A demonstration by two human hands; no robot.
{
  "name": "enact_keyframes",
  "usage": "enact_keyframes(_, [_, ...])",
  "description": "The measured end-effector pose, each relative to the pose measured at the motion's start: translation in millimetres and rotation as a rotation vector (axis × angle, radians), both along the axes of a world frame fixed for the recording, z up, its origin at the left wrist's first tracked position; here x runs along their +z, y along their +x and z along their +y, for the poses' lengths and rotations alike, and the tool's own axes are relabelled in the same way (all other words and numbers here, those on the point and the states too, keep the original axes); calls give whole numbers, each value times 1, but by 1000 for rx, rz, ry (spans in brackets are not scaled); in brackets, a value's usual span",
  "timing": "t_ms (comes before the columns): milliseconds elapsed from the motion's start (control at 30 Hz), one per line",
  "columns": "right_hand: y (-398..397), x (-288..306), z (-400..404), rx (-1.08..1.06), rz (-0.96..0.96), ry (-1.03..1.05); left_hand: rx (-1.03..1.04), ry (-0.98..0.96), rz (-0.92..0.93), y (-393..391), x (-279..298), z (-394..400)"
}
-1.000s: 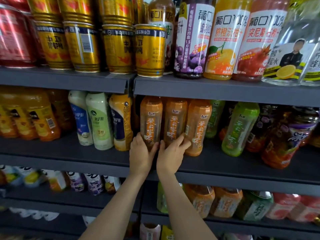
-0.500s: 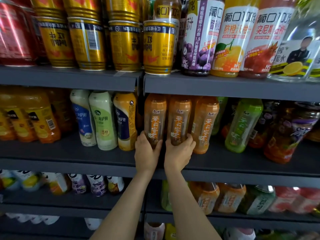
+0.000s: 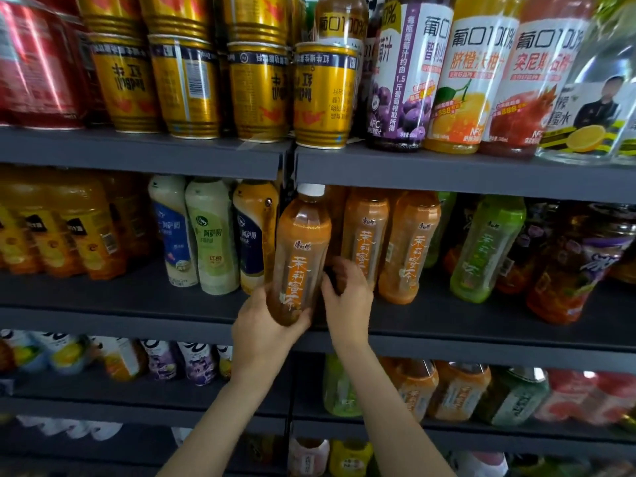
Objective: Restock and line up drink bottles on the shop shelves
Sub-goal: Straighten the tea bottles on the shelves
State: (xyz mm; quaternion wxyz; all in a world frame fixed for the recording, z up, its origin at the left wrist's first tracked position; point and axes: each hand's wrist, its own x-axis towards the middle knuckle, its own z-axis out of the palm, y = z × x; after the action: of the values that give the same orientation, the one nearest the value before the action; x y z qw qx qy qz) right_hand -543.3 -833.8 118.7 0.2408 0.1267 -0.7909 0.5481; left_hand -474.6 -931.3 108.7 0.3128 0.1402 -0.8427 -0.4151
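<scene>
head view: left hand grips tilted orange bottle; right hand curls round the next bottle.

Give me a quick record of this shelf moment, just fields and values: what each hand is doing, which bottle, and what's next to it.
left hand: grips base of orange tea bottle, pulled forward and tilted
right hand: reaches behind that bottle; what it touches is hidden
neighbours: two matching orange bottles on the right, milk tea bottles on the left
shelf: middle tier

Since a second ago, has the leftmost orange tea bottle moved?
Yes. The left hand has pulled the leftmost orange tea bottle forward, tilted, over the grey shelf edge.
</scene>
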Motion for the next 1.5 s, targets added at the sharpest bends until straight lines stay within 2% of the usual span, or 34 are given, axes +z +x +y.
enact_keyframes(100, [-18, 5, -16, 14, -25, 38, -52, 0, -42, 20, 3, -10])
enact_keyframes(167, [-40, -8, -35, -13, -130, 146, -87, 17, -56, 35, 3, -12])
enact_keyframes(267, [-61, -16, -60, 40, -284, 153, -100, 32, -90, 56, -4, -18])
enact_keyframes(467, [-84, -2, -72, -239, -312, 171, -33, 15, -71, 67, -10, -40])
enact_keyframes(600, [-101, -1, -81, -366, -414, 159, -15, 9, 2, 59, 0, -51])
enact_keyframes(733, [-109, 5, -87, -411, -470, 52, -15, 26, 54, 50, 0, -57])
enact_keyframes(833, [-104, 5, -87, -403, -490, 51, -6, 39, 43, 43, -2, -59])
enact_keyframes(1133, [-67, -1, -89, -322, -384, 24, -25, 70, 1, 34, 0, -58])
enact_keyframes(1333, [-43, 12, -79, -231, -403, 60, -14, 70, -22, 28, 4, -54])
enact_keyframes(1500, [1, 21, -47, -122, -64, 98, -28, 54, -6, 20, 7, -34])
